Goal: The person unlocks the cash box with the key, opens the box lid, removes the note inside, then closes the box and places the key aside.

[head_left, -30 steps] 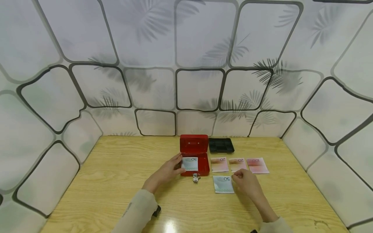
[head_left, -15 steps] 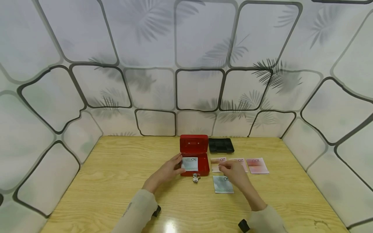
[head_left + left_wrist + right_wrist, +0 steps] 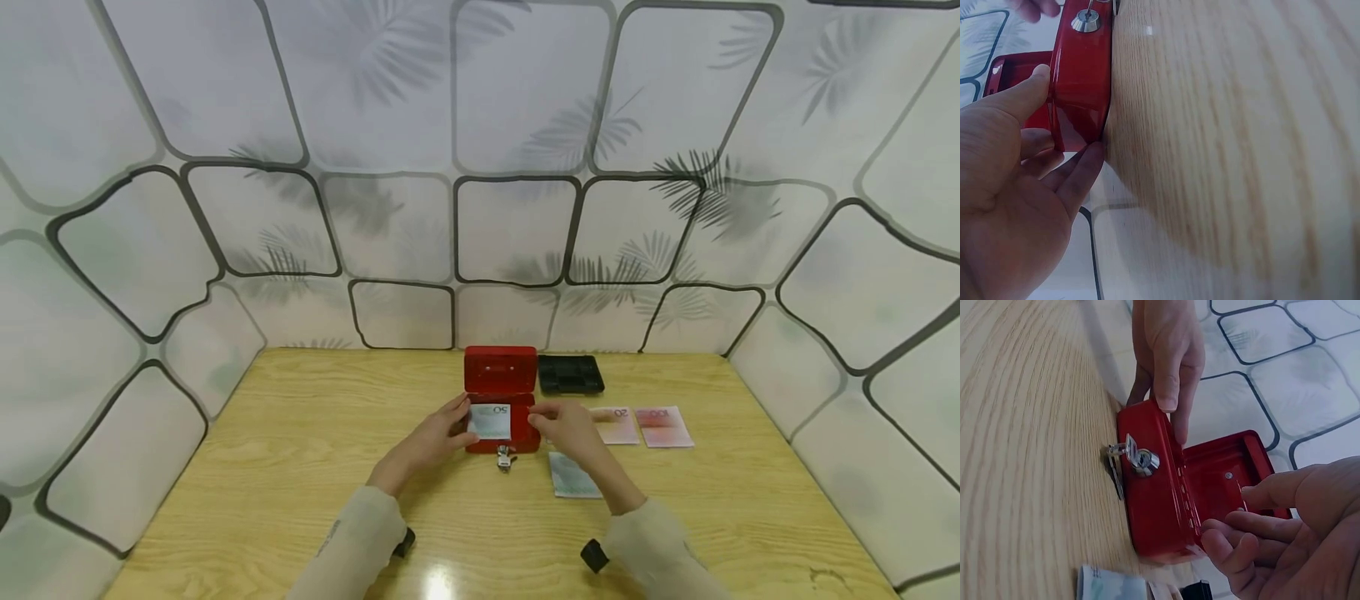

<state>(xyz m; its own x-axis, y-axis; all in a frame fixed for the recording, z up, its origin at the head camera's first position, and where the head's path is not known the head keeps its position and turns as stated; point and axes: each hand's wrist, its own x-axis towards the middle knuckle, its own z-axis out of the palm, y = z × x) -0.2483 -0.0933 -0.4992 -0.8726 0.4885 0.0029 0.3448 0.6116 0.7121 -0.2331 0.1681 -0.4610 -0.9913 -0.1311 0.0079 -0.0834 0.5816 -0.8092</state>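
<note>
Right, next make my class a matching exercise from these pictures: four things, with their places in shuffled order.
Things
1. green 50 banknote
2. pink 100 banknote
3. black compartment tray
4. silver key

Places
A. beside the raised lid
B. in the front lock
C. inside the red cash box
D. right of a 20 banknote

Pairs: 1-C, 2-D, 3-A, 4-B

The cash box (image 3: 521, 447) stands on the desk (image 3: 300, 450), its lid (image 3: 499, 372) raised behind it, the keys (image 3: 504, 461) at its front. A 50 note (image 3: 489, 422) lies in its left part. Right of the lid lies the tray (image 3: 571, 375). Further right and nearer, a 20 note (image 3: 618, 427) lies left of a 100 note (image 3: 665, 427). The front note (image 3: 572, 477) lies nearest, right of the keys. Left fingers (image 3: 452, 407) touch the box's left side; right fingers (image 3: 549, 407) are at its right edge.
</note>
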